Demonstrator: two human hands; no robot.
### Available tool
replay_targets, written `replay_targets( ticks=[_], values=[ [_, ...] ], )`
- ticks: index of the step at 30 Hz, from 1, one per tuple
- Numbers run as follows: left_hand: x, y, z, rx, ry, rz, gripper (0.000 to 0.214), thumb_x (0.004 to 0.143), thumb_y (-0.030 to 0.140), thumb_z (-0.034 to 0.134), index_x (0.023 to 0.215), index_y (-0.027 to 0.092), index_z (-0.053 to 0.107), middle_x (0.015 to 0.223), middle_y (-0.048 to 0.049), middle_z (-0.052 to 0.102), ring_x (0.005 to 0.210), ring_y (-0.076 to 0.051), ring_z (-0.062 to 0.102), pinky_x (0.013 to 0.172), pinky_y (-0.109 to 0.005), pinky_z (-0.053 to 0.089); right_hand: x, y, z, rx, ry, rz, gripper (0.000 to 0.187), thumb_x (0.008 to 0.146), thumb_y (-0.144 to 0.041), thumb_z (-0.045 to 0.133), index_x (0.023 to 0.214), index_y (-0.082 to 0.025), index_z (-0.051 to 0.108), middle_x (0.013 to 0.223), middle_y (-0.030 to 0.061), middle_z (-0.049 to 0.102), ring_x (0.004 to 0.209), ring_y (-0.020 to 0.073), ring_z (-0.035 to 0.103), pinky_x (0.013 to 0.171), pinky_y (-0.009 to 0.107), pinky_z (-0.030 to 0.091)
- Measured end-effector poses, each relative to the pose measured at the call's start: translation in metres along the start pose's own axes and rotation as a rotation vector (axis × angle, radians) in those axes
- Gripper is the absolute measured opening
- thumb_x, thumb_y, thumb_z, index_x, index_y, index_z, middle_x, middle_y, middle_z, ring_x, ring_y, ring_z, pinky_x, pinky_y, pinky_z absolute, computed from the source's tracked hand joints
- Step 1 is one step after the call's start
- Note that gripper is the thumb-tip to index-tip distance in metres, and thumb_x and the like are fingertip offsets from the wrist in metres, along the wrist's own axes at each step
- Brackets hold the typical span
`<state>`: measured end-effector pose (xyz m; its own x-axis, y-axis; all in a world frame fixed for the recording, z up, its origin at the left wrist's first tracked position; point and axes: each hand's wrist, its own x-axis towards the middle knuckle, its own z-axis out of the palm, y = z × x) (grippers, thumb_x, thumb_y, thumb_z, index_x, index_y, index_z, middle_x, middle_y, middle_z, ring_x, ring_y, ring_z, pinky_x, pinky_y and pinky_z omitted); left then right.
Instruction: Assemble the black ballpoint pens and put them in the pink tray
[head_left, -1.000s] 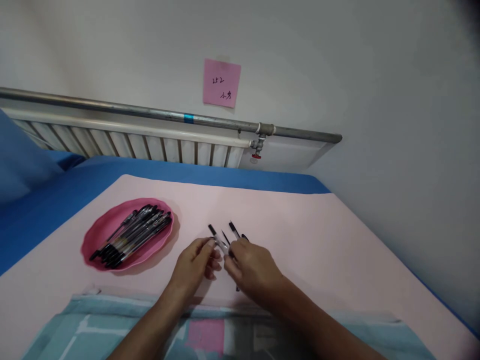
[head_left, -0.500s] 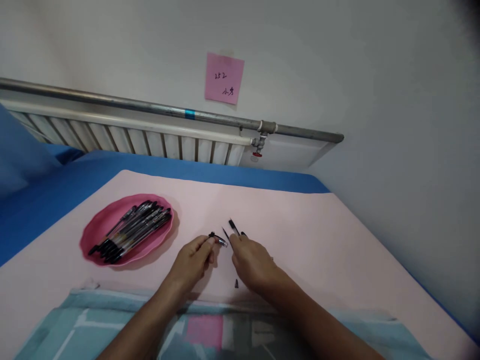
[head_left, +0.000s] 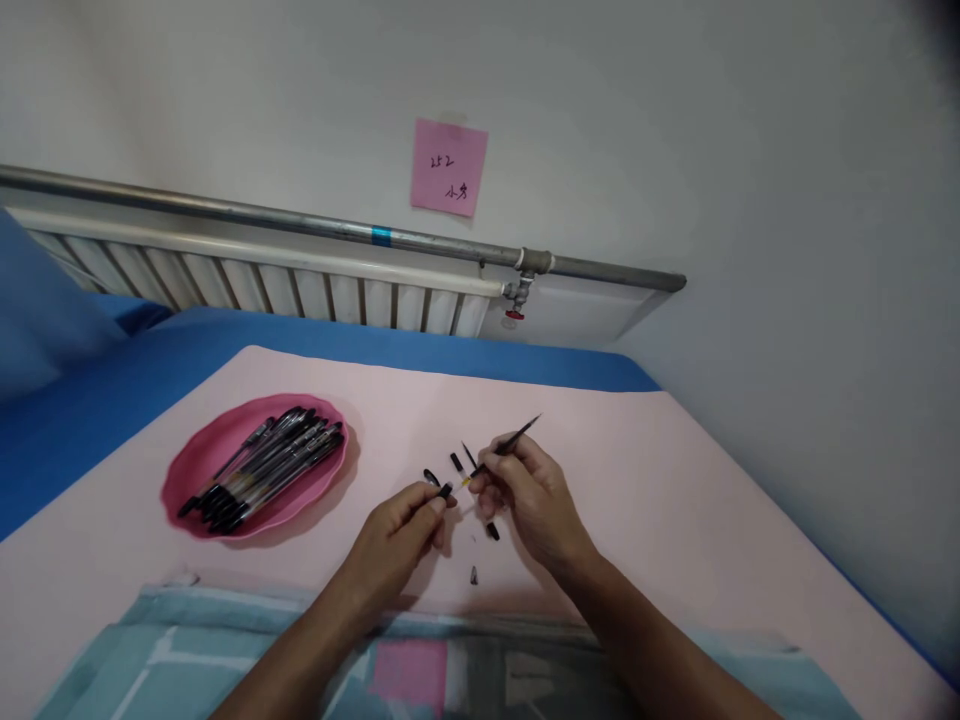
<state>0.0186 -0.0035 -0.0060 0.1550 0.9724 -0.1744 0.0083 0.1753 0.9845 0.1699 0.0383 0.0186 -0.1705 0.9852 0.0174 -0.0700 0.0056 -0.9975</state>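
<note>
My left hand (head_left: pixel 401 525) pinches a clear pen barrel (head_left: pixel 442 492) by its black end, low over the pink sheet. My right hand (head_left: pixel 529 495) pinches a thin black refill (head_left: pixel 504 447), its yellowish tip pointing at the barrel's open end and its far end angled up to the right. The two parts are close but apart. Small black pen pieces (head_left: pixel 459 462) lie just beyond my fingers, another (head_left: pixel 492 531) lies under my right hand, and a tiny tip (head_left: pixel 473 574) lies nearer me.
A pink oval dish (head_left: pixel 202 462) at the left holds several black pens (head_left: pixel 270 465). The pink sheet (head_left: pixel 675 500) lies on a blue cover (head_left: pixel 225 345). A radiator (head_left: pixel 300 285) and pipe run along the wall, under a pink note (head_left: pixel 448 167). Patterned cloth (head_left: pixel 247 650) covers the near edge.
My right hand has picked up the thin refill and lifted it toward the barrel. My left hand stayed in place with the barrel. A black piece now shows under my right hand.
</note>
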Motion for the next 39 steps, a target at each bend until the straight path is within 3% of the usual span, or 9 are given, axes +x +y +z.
replay_targets(
  ticks=[5, 13, 22, 27, 31, 35, 37, 39],
  values=[
    [-0.003, 0.002, 0.000, -0.029, 0.000, 0.011, 0.025, 0.079, 0.040, 0.048, 0.074, 0.017, 0.055, 0.058, 0.0043, 0.045, 0.047, -0.006, 0.034, 0.042, -0.018, 0.022, -0.001, 0.002, 0.003, 0.195, 0.088, -0.068, 0.011, 0.075, -0.024, 0.055, 0.077, -0.018, 0.047, 0.062, -0.0011, 0.058, 0.048, 0.0107, 0.055, 0.039, 0.020, 0.041],
    [-0.005, 0.003, -0.002, -0.001, -0.036, -0.019, 0.025, 0.080, 0.039, 0.046, 0.077, 0.016, 0.055, 0.057, 0.0046, 0.046, 0.046, -0.006, 0.031, 0.042, -0.018, 0.020, -0.003, 0.001, 0.004, 0.266, 0.045, -0.032, 0.009, 0.074, -0.022, 0.056, 0.077, -0.017, 0.048, 0.060, -0.0018, 0.057, 0.043, 0.0092, 0.052, 0.037, 0.019, 0.041],
    [-0.005, 0.002, -0.004, -0.027, -0.093, -0.008, 0.022, 0.081, 0.034, 0.045, 0.082, 0.015, 0.057, 0.059, 0.0037, 0.045, 0.049, -0.006, 0.032, 0.043, -0.018, 0.021, 0.003, 0.001, -0.001, 0.376, -0.027, 0.149, 0.008, 0.073, -0.020, 0.055, 0.073, -0.016, 0.049, 0.062, 0.0006, 0.059, 0.047, 0.0110, 0.056, 0.034, 0.018, 0.039],
    [-0.004, -0.002, -0.005, 0.015, -0.088, 0.005, 0.023, 0.081, 0.034, 0.045, 0.081, 0.015, 0.057, 0.059, 0.0035, 0.045, 0.049, -0.006, 0.033, 0.044, -0.017, 0.022, -0.004, -0.004, -0.001, 0.072, -0.098, 0.029, 0.008, 0.076, -0.023, 0.054, 0.077, -0.017, 0.050, 0.055, -0.0020, 0.058, 0.038, 0.0078, 0.048, 0.038, 0.020, 0.039],
    [-0.005, -0.002, -0.006, 0.044, -0.078, 0.018, 0.023, 0.082, 0.036, 0.045, 0.074, 0.016, 0.054, 0.058, 0.0039, 0.044, 0.050, -0.006, 0.033, 0.043, -0.017, 0.023, -0.010, -0.004, 0.003, -0.150, -0.275, 0.085, 0.010, 0.075, -0.025, 0.056, 0.079, -0.016, 0.054, 0.058, -0.0031, 0.054, 0.044, 0.0071, 0.047, 0.040, 0.018, 0.037],
    [-0.005, 0.001, -0.007, 0.024, -0.016, 0.030, 0.024, 0.082, 0.039, 0.047, 0.076, 0.017, 0.053, 0.058, 0.0043, 0.045, 0.048, -0.005, 0.033, 0.042, -0.017, 0.023, -0.008, -0.015, -0.005, -0.346, -0.292, 0.092, 0.014, 0.079, -0.030, 0.051, 0.086, -0.018, 0.052, 0.059, -0.0038, 0.049, 0.049, 0.0088, 0.047, 0.042, 0.019, 0.034],
    [-0.005, 0.001, -0.007, 0.014, 0.000, 0.041, 0.028, 0.083, 0.043, 0.045, 0.082, 0.017, 0.055, 0.059, 0.0043, 0.046, 0.047, -0.005, 0.032, 0.041, -0.017, 0.021, -0.007, -0.023, -0.012, -0.611, -0.306, 0.071, 0.010, 0.079, -0.025, 0.048, 0.076, -0.017, 0.051, 0.059, -0.0027, 0.049, 0.052, 0.0089, 0.047, 0.047, 0.020, 0.034],
    [-0.004, 0.001, -0.007, 0.013, 0.002, 0.043, 0.032, 0.083, 0.046, 0.043, 0.088, 0.017, 0.056, 0.058, 0.0042, 0.046, 0.046, -0.005, 0.031, 0.041, -0.017, 0.021, -0.010, -0.027, -0.015, -0.923, -0.445, 0.061, 0.009, 0.075, -0.019, 0.049, 0.067, -0.016, 0.052, 0.060, -0.0008, 0.052, 0.055, 0.0092, 0.046, 0.050, 0.021, 0.030]
  ],
)
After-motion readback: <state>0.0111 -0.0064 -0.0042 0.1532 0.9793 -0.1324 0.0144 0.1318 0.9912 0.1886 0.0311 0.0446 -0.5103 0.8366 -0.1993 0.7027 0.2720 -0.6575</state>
